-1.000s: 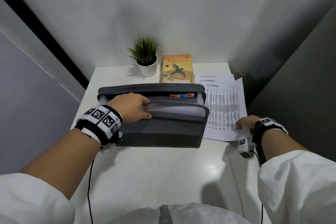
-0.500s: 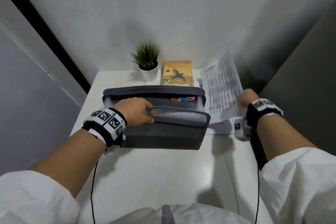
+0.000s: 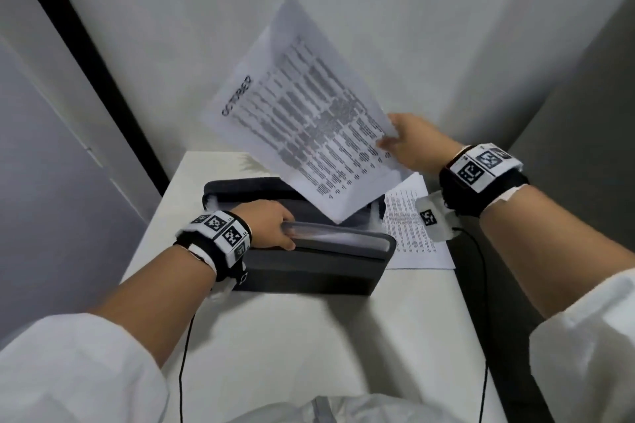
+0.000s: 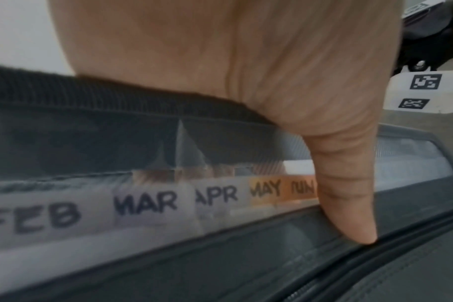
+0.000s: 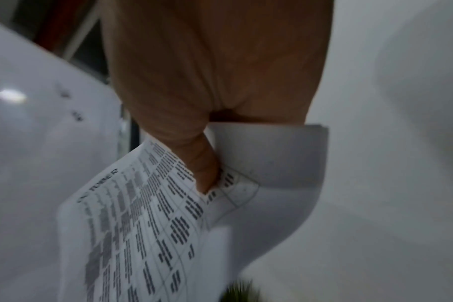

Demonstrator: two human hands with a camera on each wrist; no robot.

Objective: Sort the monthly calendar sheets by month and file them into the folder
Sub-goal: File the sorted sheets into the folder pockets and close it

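Note:
A grey expanding folder (image 3: pixel 309 271) stands open on the white table. My left hand (image 3: pixel 271 228) grips its front dividers and holds them forward, thumb (image 4: pixel 347 200) over the front wall. Month tabs (image 4: pixel 148 202) reading FEB, MAR, APR, MAY show in the left wrist view. My right hand (image 3: pixel 409 142) pinches the corner of the OCTOBER sheet (image 3: pixel 302 113) and holds it in the air, tilted, above the folder's right half. In the right wrist view the thumb (image 5: pixel 204 169) presses on the OCTOBER sheet (image 5: pixel 142 235), whose corner curls.
More calendar sheets (image 3: pixel 412 233) lie on the table (image 3: pixel 309 354) right of the folder. Walls close in behind and on both sides. The lifted sheet hides the back of the table. A cable (image 3: pixel 185 354) runs down from the left wrist.
My right hand took the OCTOBER sheet off the stack, lifted it and swung it left over the folder. The left hand kept its hold on the dividers.

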